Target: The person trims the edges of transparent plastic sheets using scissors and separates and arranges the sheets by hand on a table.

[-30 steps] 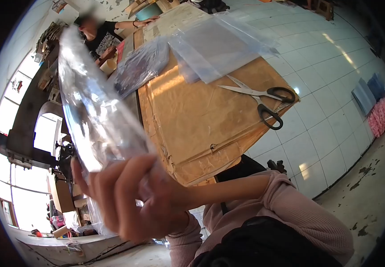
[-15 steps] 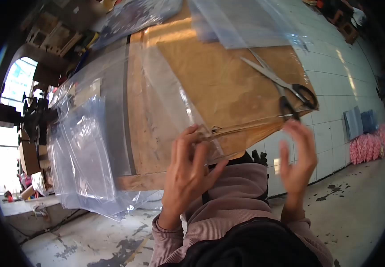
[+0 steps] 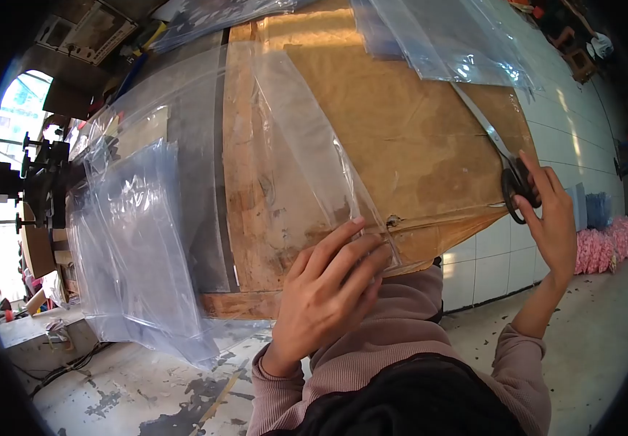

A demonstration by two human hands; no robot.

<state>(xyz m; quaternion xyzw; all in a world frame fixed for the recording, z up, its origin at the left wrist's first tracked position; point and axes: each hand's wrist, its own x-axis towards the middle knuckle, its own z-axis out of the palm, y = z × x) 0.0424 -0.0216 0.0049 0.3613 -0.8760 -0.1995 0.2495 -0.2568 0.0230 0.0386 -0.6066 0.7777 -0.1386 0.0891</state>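
A clear plastic sheet (image 3: 296,138) lies across the bare wooden edge of the tabletop (image 3: 237,307) and over the brown covering (image 3: 430,152), its long folded edge running down toward the person. The left hand (image 3: 332,280) rests on the near end of that edge, its fingers loosely bent and tips touching the film, probably to keep something so light from sliding; whether the thumb pinches from below I cannot tell. At the covering's right corner, the right hand (image 3: 550,218) has its fingers and thumb closed about the black handles of the scissors (image 3: 510,163), whose blades point away from the body, perhaps the safer way to grip them. More plastic (image 3: 128,218) sits to the left, drooping past the table's near edge, and another pile (image 3: 448,36) lies at the far side, near the blade tips. Beyond, a pink heap (image 3: 608,247) is on the floor.
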